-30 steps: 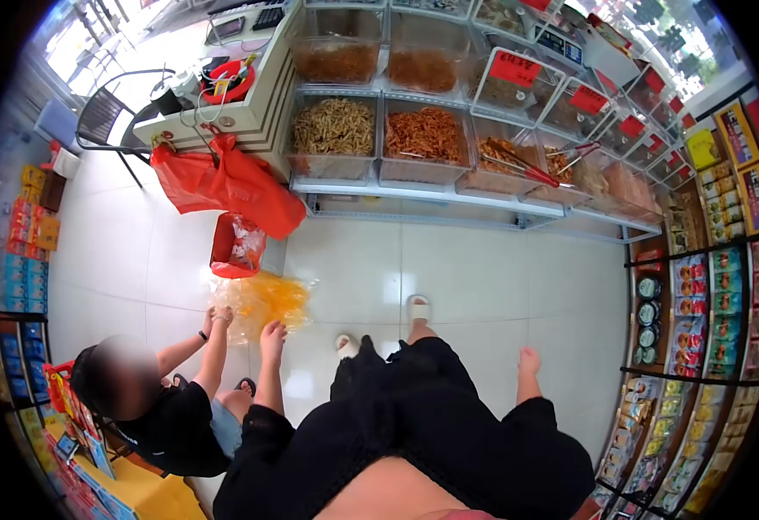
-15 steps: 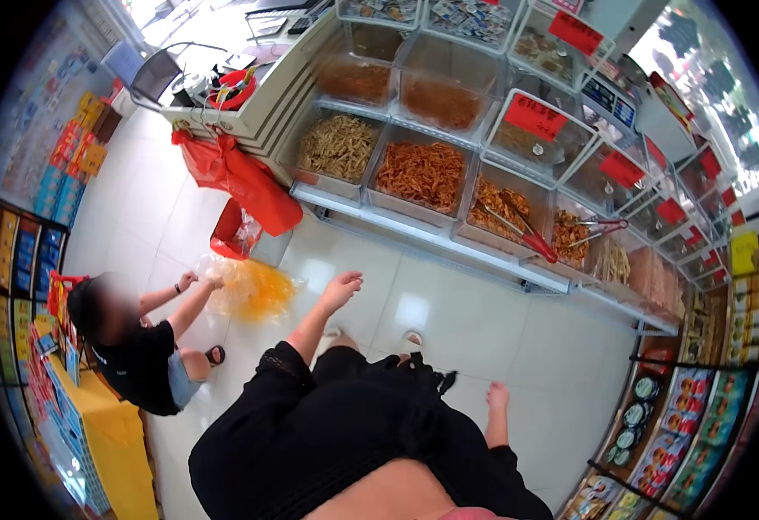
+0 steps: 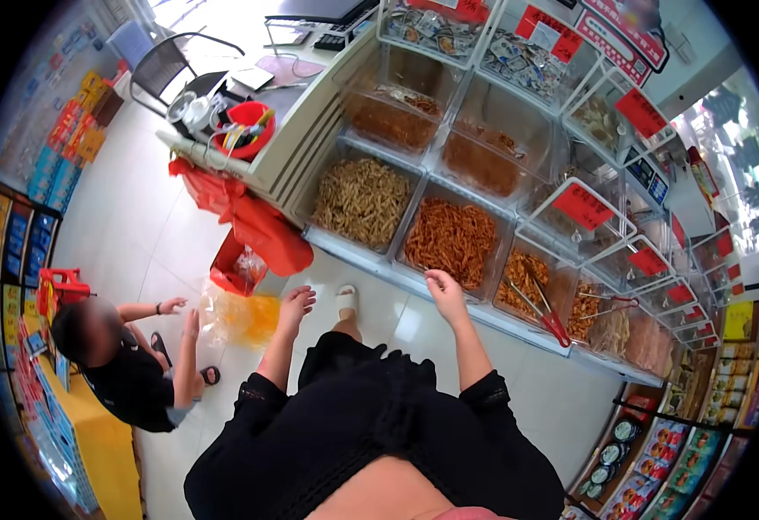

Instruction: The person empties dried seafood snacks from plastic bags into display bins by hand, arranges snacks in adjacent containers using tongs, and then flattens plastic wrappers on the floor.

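My left hand [image 3: 296, 309] hovers over the floor, beside a plastic bag with yellow-orange colour [image 3: 249, 317], its fingers loosely apart and holding nothing. My right hand [image 3: 445, 291] reaches to the front edge of the bin row, nearest to a clear bin of reddish dried strips [image 3: 450, 240]. Its fingers look loosely extended, with nothing visible in them. To the left is a bin of pale brown dried strips [image 3: 362, 199]. Red-handled tongs [image 3: 542, 314] rest on a bin of orange-brown snack pieces [image 3: 520, 279] to the right of this hand.
Another person [image 3: 128, 364] is low at the left, both hands near the plastic bag. A red bin [image 3: 237, 263] and hanging red bags [image 3: 258, 221] stand by the counter [image 3: 297, 130]. Packaged goods fill a shelf [image 3: 652, 451] at right; a yellow-covered table [image 3: 98, 442] is at lower left.
I have moved closer to the bins. My right hand has risen from my side to the bin edge; my left hand has shifted left. The other person's hands have moved apart, away from the bag.
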